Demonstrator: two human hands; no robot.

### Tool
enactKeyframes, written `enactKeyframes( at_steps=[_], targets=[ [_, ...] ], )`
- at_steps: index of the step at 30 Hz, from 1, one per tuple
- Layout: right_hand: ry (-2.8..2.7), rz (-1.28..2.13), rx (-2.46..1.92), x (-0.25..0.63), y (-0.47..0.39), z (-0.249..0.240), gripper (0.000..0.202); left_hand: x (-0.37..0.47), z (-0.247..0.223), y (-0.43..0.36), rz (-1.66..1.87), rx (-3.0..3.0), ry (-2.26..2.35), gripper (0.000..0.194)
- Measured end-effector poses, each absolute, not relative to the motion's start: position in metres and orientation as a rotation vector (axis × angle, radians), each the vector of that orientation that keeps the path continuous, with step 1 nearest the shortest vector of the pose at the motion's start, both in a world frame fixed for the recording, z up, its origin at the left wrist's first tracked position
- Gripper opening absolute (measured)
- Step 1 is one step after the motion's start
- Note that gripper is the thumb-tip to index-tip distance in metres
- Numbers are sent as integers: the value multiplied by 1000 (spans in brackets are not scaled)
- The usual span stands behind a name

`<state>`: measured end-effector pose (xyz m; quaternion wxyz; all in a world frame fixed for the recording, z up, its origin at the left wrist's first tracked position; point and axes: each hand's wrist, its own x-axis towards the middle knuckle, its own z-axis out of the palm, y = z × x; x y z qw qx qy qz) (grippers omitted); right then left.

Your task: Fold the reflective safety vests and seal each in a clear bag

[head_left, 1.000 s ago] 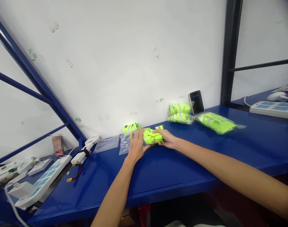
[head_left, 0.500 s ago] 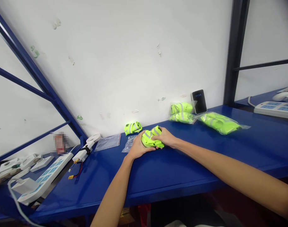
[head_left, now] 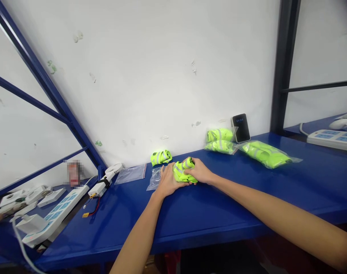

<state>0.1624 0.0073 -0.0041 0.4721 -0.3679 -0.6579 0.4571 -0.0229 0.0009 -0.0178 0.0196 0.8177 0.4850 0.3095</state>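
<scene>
A bundled neon-yellow vest (head_left: 181, 171) with silver stripes is gripped between both hands over the blue table. My left hand (head_left: 169, 181) presses on its left side, with the fingers partly beneath it. My right hand (head_left: 201, 171) grips the right side, its thumb across the front. Just behind my left hand lies a clear plastic bag (head_left: 154, 179), partly hidden by it. Another rolled yellow vest (head_left: 161, 157) sits against the wall, outside any bag.
Bagged yellow vests are stacked (head_left: 220, 140) at the back right, beside a phone (head_left: 241, 128) showing a time. Another bagged vest (head_left: 266, 154) lies further right. A flat clear bag (head_left: 130, 174), a small white fan (head_left: 114, 168) and a power strip (head_left: 56, 215) are at left.
The view has tilted up slightly. My left hand has shifted a little right around the bundle, and its thumb now shows raised near the clear bag.
</scene>
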Motion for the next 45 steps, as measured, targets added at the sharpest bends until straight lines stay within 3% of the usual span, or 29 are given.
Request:
enactKeyframes(
  at_steps=[6, 13, 19, 23, 28, 34, 38, 41, 45],
  targets=[
    [-1787, 748, -714, 167, -7, 14, 34, -22, 0, -10, 1201, 2571, 1284, 82],
    [-1933, 772, -665, 165, -8, 9, 33, -14, 3, -16, 1015, 2856, 1317, 69],
    [-1844, 711, -753, 160, -4, 4, 48, -12, -7, -7, 1181, 2954, 1371, 72],
    [-1816, 762, -817, 165, 0, 11, 74, -9, -11, -4, 1268, 2940, 1411, 76],
    [-1998, 1046, -843, 170, 4, 9, 68, -24, -8, 4, 1031, 3010, 1324, 70],
    [-2311, 781, -879, 184, 7, 20, 75, -39, -2, 3, 960, 3074, 1353, 69],
    [-2195, 1159, -912, 193, 21, 21, 89, -37, -1, 2, 978, 3070, 1365, 67],
    [-2102, 1486, -859, 200, 35, 13, 65, -35, -1, 2, 984, 3063, 1375, 65],
    [-2021, 1597, -757, 202, 39, 5, 40, -32, 2, -1, 980, 3064, 1328, 65]
  ],
)
